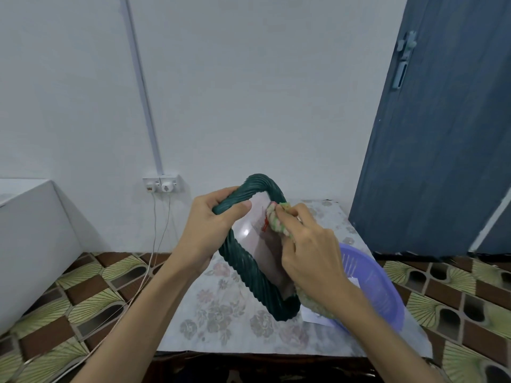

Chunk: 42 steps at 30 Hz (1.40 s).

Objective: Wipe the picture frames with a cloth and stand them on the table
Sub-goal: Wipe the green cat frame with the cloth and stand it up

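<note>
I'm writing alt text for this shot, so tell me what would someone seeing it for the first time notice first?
The eye goes to the dark green twisted picture frame, held tilted above the floral table at the centre. The left hand grips its upper left edge while the right hand presses a green-and-pink cloth against the glass. Next comes the purple plastic basket on the table's right side, and the blue door behind it.

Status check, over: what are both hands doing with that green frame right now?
Left hand grips green frame at top corner. Right hand presses cloth on glass. Frame held above table, not stood. Purple basket close right.
</note>
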Available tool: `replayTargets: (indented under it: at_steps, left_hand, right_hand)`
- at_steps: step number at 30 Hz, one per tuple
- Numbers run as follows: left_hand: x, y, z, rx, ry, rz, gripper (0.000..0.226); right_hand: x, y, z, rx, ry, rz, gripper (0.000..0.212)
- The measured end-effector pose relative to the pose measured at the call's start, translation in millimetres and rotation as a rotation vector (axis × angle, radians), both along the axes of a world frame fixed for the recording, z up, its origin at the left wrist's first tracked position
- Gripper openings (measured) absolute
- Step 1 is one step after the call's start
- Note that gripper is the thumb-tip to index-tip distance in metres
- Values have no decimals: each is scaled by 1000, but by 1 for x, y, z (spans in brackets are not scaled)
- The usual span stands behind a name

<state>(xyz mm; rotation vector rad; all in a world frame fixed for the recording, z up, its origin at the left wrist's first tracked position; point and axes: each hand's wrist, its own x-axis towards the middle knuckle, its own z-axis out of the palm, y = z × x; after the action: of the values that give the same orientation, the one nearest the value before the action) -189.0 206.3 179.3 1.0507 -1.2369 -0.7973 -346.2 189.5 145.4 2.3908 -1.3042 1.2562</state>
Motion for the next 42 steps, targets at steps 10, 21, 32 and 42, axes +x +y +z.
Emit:
replayTargets:
  at_steps: [10, 21, 32, 42]
  left_hand:
    - [1, -1, -1, 21, 50, 1, 20]
    - [4, -5, -7, 130, 18, -32, 19]
    - [4, -3, -4, 187, 166, -155, 16]
    - [13, -2, 2, 161, 149, -114, 16]
  right_hand:
    - [-10, 10, -7, 131, -54, 162, 45]
    - [-41, 1, 32, 1014, -1121, 619, 35]
    - [-37, -3, 29, 777, -1256, 727, 37]
    - [-35, 21, -2, 380, -492, 363, 28]
